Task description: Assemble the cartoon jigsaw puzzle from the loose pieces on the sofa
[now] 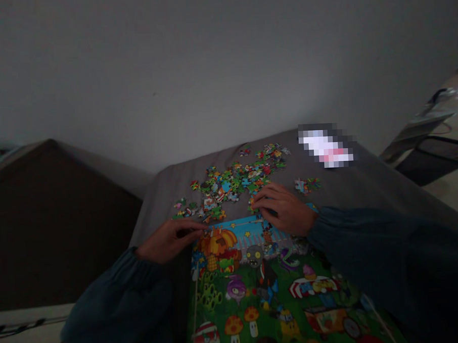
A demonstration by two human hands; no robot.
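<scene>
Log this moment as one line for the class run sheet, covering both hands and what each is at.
left hand: at top edge of assembled cartoon jigsaw puzzle | right hand: fingertips on loose pieces | surface: grey cloth

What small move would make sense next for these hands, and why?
Probably the right hand should try one of the loose pieces against the top edge of the puzzle. Its fingertips are already among those pieces, right beside that edge, and the left hand rests at the same edge, well placed to steady it.
</scene>
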